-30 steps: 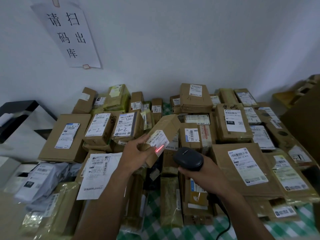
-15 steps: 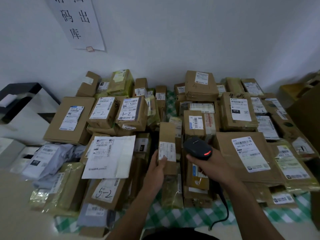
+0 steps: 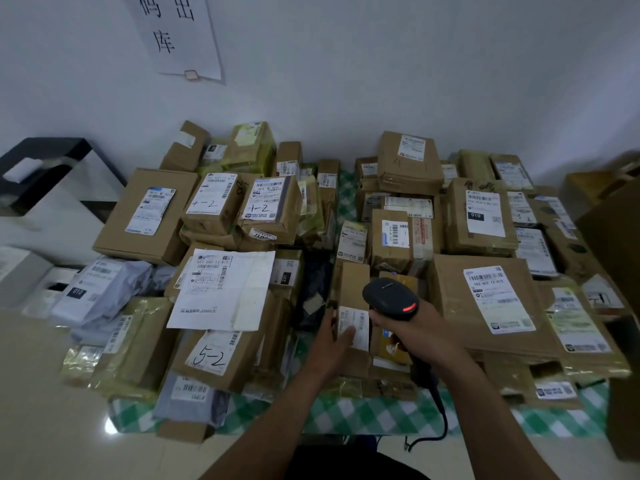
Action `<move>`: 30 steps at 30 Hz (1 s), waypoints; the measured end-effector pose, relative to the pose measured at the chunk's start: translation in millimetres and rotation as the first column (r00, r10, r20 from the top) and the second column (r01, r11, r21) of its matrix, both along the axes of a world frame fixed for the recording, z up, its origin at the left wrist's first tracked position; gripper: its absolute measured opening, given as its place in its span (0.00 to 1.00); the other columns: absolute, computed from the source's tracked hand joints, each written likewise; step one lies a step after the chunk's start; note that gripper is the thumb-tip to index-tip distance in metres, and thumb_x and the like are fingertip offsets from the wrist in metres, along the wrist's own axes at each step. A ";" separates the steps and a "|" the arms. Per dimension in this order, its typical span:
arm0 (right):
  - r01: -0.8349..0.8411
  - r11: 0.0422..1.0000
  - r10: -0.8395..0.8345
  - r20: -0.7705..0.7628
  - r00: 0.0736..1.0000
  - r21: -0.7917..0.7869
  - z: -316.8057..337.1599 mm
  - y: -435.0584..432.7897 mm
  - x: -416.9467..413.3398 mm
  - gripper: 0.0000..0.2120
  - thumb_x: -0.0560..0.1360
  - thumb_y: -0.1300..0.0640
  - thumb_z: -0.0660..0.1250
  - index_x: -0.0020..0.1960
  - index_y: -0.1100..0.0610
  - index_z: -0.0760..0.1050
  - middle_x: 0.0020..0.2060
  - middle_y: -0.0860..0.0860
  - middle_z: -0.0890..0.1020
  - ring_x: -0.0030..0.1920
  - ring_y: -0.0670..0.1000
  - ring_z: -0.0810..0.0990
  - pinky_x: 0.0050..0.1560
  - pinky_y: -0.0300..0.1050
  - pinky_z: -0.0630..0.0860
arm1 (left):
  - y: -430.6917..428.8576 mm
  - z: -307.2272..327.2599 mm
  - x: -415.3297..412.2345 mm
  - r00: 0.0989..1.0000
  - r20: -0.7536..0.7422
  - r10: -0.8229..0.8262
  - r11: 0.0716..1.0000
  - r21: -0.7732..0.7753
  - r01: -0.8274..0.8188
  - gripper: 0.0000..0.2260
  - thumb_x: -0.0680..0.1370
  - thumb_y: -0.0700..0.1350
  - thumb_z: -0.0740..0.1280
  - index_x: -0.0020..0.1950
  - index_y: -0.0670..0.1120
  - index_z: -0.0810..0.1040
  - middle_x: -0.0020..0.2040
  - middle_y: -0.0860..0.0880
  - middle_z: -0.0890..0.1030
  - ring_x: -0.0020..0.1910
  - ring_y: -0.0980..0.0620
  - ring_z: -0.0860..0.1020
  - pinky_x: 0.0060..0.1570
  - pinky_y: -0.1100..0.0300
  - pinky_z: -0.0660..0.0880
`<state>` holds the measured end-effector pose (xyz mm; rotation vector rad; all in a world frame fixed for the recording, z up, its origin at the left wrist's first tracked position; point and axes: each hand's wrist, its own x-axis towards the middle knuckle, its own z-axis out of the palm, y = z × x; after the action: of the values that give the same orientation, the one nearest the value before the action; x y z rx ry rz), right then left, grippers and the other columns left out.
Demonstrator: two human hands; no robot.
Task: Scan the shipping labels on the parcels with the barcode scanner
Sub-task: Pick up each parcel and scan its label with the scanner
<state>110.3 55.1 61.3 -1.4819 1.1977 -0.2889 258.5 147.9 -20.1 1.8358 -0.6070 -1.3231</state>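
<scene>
My right hand (image 3: pixel 415 332) grips a black barcode scanner (image 3: pixel 391 297) with a red light lit on its head; its cable trails down toward the floor. Just left of it lies a narrow brown parcel (image 3: pixel 353 285) with a white shipping label (image 3: pixel 360 323), set down among the pile. My left hand (image 3: pixel 334 341) holds that parcel at its near end, thumb across the label. Many brown cardboard parcels with white labels cover the table, among them a large flat one (image 3: pixel 485 306) to the right and one marked "5-2" (image 3: pixel 214 355) to the left.
A green checked cloth (image 3: pixel 363 414) covers the table under the pile. A loose white label sheet (image 3: pixel 225 289) lies on the left boxes. Grey poly bags (image 3: pixel 100 292) sit at far left. A paper sign (image 3: pixel 176 32) hangs on the wall. A brown box (image 3: pixel 616 237) stands at right.
My left hand brought the narrow parcel down from in front of the scanner, where a red beam hit its label, and laid it in the pile. The view tilted downward.
</scene>
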 end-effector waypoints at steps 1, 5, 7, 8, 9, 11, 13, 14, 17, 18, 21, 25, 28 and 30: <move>0.010 1.000 -0.010 0.010 1.000 0.006 0.1 -0.5 0.9 0.08 0.75 0.49 0.77 0.48 0.42 0.78 0.39 0.56 0.85 0.32 0.44 0.80 0.35 0.41 0.76 | -2.8 -6.0 2.5 1.000 0.003 -0.030 0.999 0.015 0.030 0.24 0.83 0.54 0.65 0.77 0.59 0.62 0.75 0.50 0.73 0.69 0.49 0.75 0.68 0.51 0.73; -0.005 1.000 0.005 0.046 0.999 0.004 6.9 -6.5 10.1 0.09 0.76 0.51 0.76 0.50 0.41 0.77 0.39 0.52 0.85 0.39 0.49 0.82 0.40 0.45 0.78 | -14.8 6.0 11.5 0.998 0.022 -0.052 0.997 0.050 0.051 0.25 0.81 0.54 0.67 0.77 0.56 0.65 0.73 0.53 0.74 0.69 0.49 0.75 0.70 0.48 0.71; -0.032 0.999 0.032 0.051 0.998 -0.017 12.7 -13.9 17.0 0.11 0.78 0.54 0.75 0.52 0.41 0.76 0.42 0.50 0.85 0.41 0.49 0.83 0.43 0.46 0.80 | -20.4 32.1 17.6 0.998 0.062 -0.017 1.000 -0.018 0.018 0.26 0.83 0.54 0.68 0.78 0.56 0.63 0.68 0.61 0.70 0.67 0.56 0.72 0.66 0.57 0.69; -0.037 0.999 0.039 0.046 0.998 -0.027 15.9 -18.1 20.5 0.11 0.78 0.56 0.74 0.54 0.43 0.76 0.43 0.51 0.85 0.40 0.48 0.83 0.44 0.47 0.80 | -24.6 40.7 22.8 0.995 0.104 -0.003 0.999 -0.050 0.008 0.26 0.83 0.52 0.68 0.79 0.54 0.63 0.64 0.62 0.69 0.65 0.59 0.70 0.62 0.60 0.68; -0.042 0.998 0.043 0.042 0.998 -0.039 19.2 -21.8 23.9 0.12 0.78 0.57 0.74 0.58 0.46 0.76 0.43 0.53 0.85 0.39 0.47 0.83 0.43 0.48 0.80 | -29.9 51.5 29.1 0.987 0.157 0.016 0.997 -0.081 -0.003 0.27 0.83 0.51 0.68 0.80 0.52 0.63 0.63 0.62 0.69 0.63 0.60 0.70 0.60 0.62 0.68; -0.019 0.999 0.021 0.052 0.998 -0.042 23.8 -30.1 30.9 0.20 0.78 0.57 0.74 0.67 0.48 0.73 0.46 0.52 0.85 0.38 0.46 0.84 0.39 0.43 0.79 | -42.8 70.3 47.1 0.959 0.280 0.042 0.993 -0.122 -0.008 0.27 0.82 0.51 0.69 0.80 0.51 0.65 0.70 0.58 0.71 0.67 0.57 0.72 0.58 0.63 0.71; -0.008 0.998 0.011 0.057 0.998 -0.061 28.5 -38.3 37.5 0.24 0.78 0.55 0.74 0.70 0.48 0.70 0.49 0.49 0.85 0.40 0.46 0.85 0.37 0.39 0.77 | -57.6 85.8 69.4 0.920 0.387 0.056 0.990 -0.141 0.000 0.25 0.81 0.52 0.69 0.77 0.51 0.69 0.72 0.52 0.73 0.70 0.51 0.73 0.61 0.61 0.71; -0.016 0.997 0.020 0.049 0.999 -0.076 31.5 -43.1 41.5 0.24 0.78 0.55 0.74 0.70 0.48 0.70 0.50 0.48 0.85 0.40 0.46 0.86 0.37 0.38 0.78 | -66.2 90.2 81.6 0.891 0.449 0.065 0.987 -0.158 0.008 0.23 0.81 0.52 0.70 0.76 0.51 0.71 0.71 0.51 0.74 0.70 0.50 0.73 0.63 0.60 0.70; -0.019 0.995 0.021 0.020 1.000 -0.097 36.7 -59.8 54.2 0.25 0.77 0.54 0.75 0.70 0.52 0.70 0.53 0.50 0.85 0.40 0.46 0.87 0.38 0.41 0.83 | -94.3 99.9 119.3 0.764 0.638 0.097 0.984 -0.179 0.024 0.25 0.79 0.52 0.71 0.74 0.51 0.71 0.72 0.49 0.71 0.72 0.46 0.69 0.70 0.52 0.69; -0.020 0.995 0.022 0.016 1.000 -0.098 39.0 -64.7 59.7 0.25 0.77 0.55 0.75 0.70 0.52 0.70 0.55 0.51 0.84 0.41 0.47 0.87 0.37 0.39 0.82 | -102.9 103.6 131.4 0.709 0.698 0.100 0.987 -0.158 0.017 0.27 0.78 0.52 0.71 0.76 0.51 0.69 0.74 0.48 0.69 0.74 0.44 0.66 0.72 0.47 0.68; -0.017 0.994 0.021 0.034 0.999 -0.110 47.3 -74.6 76.7 0.24 0.77 0.56 0.74 0.70 0.52 0.71 0.55 0.52 0.84 0.44 0.49 0.87 0.32 0.31 0.77 | -121.3 106.1 165.8 0.627 0.779 0.012 1.000 -0.006 -0.012 0.36 0.78 0.56 0.70 0.81 0.49 0.59 0.81 0.43 0.58 0.80 0.39 0.54 0.76 0.41 0.60; -0.021 0.991 0.022 0.002 1.000 -0.133 52.2 -77.1 95.8 0.22 0.77 0.55 0.74 0.69 0.50 0.72 0.53 0.49 0.85 0.39 0.45 0.87 0.33 0.32 0.76 | -130.2 93.5 190.7 0.675 0.735 -0.066 0.990 0.134 -0.049 0.43 0.76 0.63 0.69 0.83 0.48 0.52 0.82 0.39 0.50 0.81 0.35 0.50 0.77 0.38 0.52; 0.011 0.991 -0.013 -0.014 1.000 -0.132 48.5 -74.5 101.4 0.23 0.77 0.54 0.75 0.69 0.52 0.73 0.53 0.51 0.85 0.40 0.47 0.87 0.33 0.31 0.76 | -134.6 84.8 196.5 0.674 0.738 -0.043 0.988 0.132 -0.081 0.43 0.74 0.66 0.69 0.81 0.48 0.53 0.82 0.37 0.48 0.81 0.34 0.45 0.77 0.35 0.48; 0.039 0.991 -0.042 -0.015 0.999 -0.127 45.6 -72.2 102.8 0.23 0.76 0.55 0.76 0.68 0.52 0.73 0.55 0.51 0.84 0.43 0.48 0.87 0.32 0.30 0.75 | -135.0 84.4 202.2 0.706 0.707 -0.042 0.986 0.145 -0.087 0.45 0.73 0.64 0.70 0.81 0.49 0.52 0.82 0.36 0.47 0.81 0.34 0.43 0.77 0.34 0.47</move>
<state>213.2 -17.2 106.9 -1.5739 1.2437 -0.3861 460.7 13.0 64.3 2.4972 -0.8778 -0.6024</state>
